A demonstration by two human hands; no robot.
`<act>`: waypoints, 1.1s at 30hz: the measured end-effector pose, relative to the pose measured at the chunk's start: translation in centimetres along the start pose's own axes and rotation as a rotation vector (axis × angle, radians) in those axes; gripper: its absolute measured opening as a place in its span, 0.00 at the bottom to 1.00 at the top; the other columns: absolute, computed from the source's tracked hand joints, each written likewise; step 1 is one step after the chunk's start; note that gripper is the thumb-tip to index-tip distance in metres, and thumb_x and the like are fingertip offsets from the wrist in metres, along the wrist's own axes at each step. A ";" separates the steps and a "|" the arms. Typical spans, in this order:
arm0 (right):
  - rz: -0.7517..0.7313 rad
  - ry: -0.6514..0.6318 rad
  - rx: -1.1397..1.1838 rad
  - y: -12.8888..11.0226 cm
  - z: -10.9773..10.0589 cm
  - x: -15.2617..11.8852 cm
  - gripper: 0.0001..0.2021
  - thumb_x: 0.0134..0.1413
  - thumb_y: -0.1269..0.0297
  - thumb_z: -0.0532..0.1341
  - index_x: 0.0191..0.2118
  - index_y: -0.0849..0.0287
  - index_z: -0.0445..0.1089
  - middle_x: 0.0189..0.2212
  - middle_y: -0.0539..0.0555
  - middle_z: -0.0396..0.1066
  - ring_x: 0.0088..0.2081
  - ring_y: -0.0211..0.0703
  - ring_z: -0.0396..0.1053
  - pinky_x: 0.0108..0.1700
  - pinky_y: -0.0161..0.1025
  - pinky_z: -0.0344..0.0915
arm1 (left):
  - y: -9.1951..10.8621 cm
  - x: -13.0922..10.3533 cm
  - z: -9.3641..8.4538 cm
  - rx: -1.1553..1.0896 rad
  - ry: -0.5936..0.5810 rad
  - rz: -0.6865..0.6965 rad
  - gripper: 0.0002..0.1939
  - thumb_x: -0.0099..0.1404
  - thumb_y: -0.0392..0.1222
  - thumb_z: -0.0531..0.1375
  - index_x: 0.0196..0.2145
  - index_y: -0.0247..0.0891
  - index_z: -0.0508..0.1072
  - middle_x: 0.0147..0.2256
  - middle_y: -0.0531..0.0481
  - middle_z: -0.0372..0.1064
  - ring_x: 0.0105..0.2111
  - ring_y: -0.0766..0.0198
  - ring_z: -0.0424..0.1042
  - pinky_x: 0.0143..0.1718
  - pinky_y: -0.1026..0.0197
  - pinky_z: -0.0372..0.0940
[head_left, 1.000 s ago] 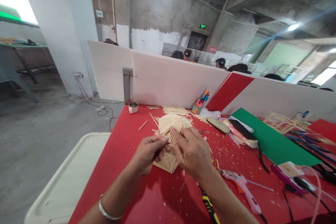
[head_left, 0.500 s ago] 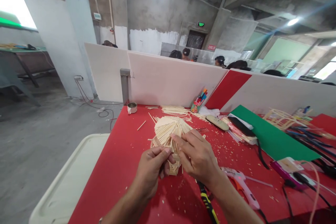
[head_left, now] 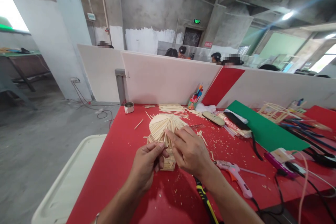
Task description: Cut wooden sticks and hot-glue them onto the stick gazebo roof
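Note:
A small model built of thin wooden sticks, with a round cone-shaped roof (head_left: 159, 129) and a stick-built base (head_left: 169, 163), stands on the red table in front of me. My left hand (head_left: 147, 161) is closed in a pinch at the roof's lower front edge, on the end of a wooden stick (head_left: 165, 143). From the right, my right hand (head_left: 190, 150) reaches over the roof. Its index fingertip touches the front roof sticks, with the fingers bent and slightly apart. The right thumb's tip is hard to make out behind the hand.
A pink glue gun (head_left: 236, 175) lies right of my right forearm, and a black-and-yellow handled tool (head_left: 206, 199) beneath it. Loose sticks (head_left: 172, 109), a pen cup (head_left: 193, 103) and a metal cup (head_left: 128, 107) stand behind. Further right are a green board (head_left: 267, 126) and a power strip (head_left: 279, 164).
The whole view has shifted slightly, so the table and model appear further left. Both hands keep nearly the same hold and touch at the roof's front.

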State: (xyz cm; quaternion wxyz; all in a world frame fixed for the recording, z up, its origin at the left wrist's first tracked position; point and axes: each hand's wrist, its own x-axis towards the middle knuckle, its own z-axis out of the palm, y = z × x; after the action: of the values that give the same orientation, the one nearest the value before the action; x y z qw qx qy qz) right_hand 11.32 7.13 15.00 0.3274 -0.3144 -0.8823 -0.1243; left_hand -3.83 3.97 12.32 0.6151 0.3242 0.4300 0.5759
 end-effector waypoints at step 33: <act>1.148 -0.123 0.164 6.5 -3.7 -12.6 0.20 0.55 0.56 0.50 0.48 0.61 0.66 0.27 0.52 0.71 0.27 0.42 0.68 0.29 0.35 0.63 | -0.2 -2.3 -1.1 -0.105 0.000 0.001 0.16 0.47 0.48 0.69 0.25 0.34 0.70 0.18 0.57 0.63 0.13 0.77 0.55 0.13 0.73 0.48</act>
State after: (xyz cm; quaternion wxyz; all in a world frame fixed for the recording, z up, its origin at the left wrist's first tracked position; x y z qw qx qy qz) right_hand 24.73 4.61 9.61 0.3139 -0.7226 -0.5946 0.1604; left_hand -4.69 1.59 12.00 0.6310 0.2918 0.3987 0.5982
